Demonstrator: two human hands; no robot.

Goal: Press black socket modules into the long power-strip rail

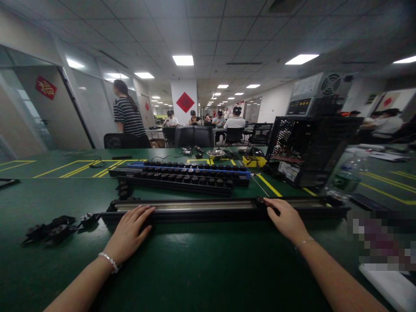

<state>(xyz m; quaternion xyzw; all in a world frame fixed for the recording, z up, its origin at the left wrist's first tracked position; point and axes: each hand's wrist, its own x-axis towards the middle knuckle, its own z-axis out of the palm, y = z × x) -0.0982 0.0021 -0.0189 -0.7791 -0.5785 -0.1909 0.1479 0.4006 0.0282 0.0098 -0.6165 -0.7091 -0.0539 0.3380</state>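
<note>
A long black rail (pixel 208 211) with a pale metallic strip along its inside lies crosswise on the green table in front of me. My left hand (pixel 131 229) rests on the rail's left part, fingers stretched out over its near edge, holding nothing. Toward the right end, my right hand (pixel 286 219) pinches a small black module (pixel 260 201) sitting at the rail's channel. Whether the module is seated in the channel cannot be made out. Several loose black modules (pixel 58 229) lie left of the rail, and another small group (pixel 124 190) sits just behind its left end.
Behind lie more rails (pixel 182 184) filled with black modules. An open computer case (pixel 312 151), a plastic bottle (pixel 346 177), a yellow tray (pixel 254 161) and a metal bowl (pixel 216 154) stand on the table (pixel 208 268). People work farther back; one person (pixel 128 112) stands at left.
</note>
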